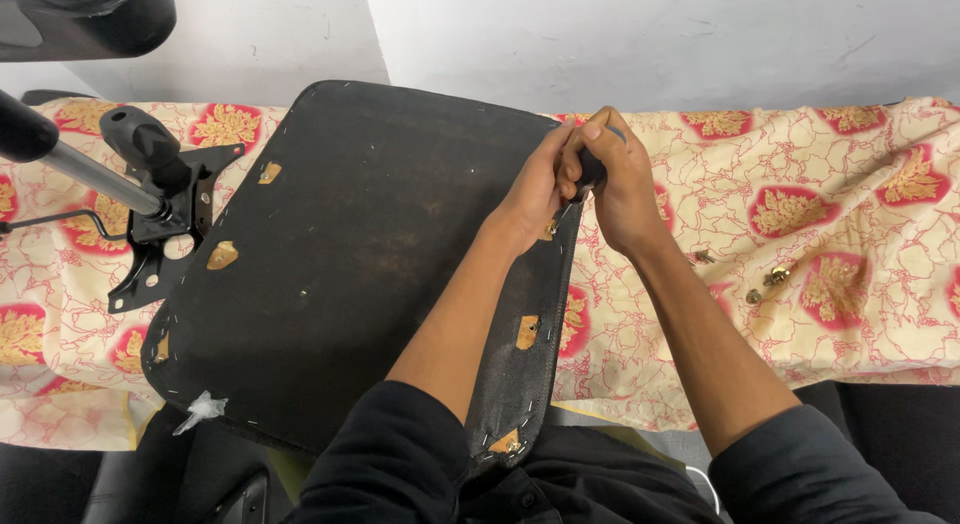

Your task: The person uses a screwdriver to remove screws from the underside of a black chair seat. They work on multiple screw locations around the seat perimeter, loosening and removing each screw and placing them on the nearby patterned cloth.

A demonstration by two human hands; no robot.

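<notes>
Lying on a floral cloth below a white wall, the seat fills centre — right hand fisted around a screwdriver at its 2 o'clock edge, left hand pinching the shaft; open cloth at 3 o'clock.

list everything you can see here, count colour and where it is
seat base: one, black, upside down in the middle, on the cloth
patterned cloth: one, cream with red and gold leaf motifs, spread under everything
metal bracket with lever: one, black, left of the seat base
screwdriver: one, dark handle, at the seat's right edge
loose screws: a few, brassy, on the cloth at right
wall: white, behind
left hand: at the seat's right edge, beside the tool tip
right hand: gripping the screwdriver handle
sleeves: two, black, bottom of view
</notes>
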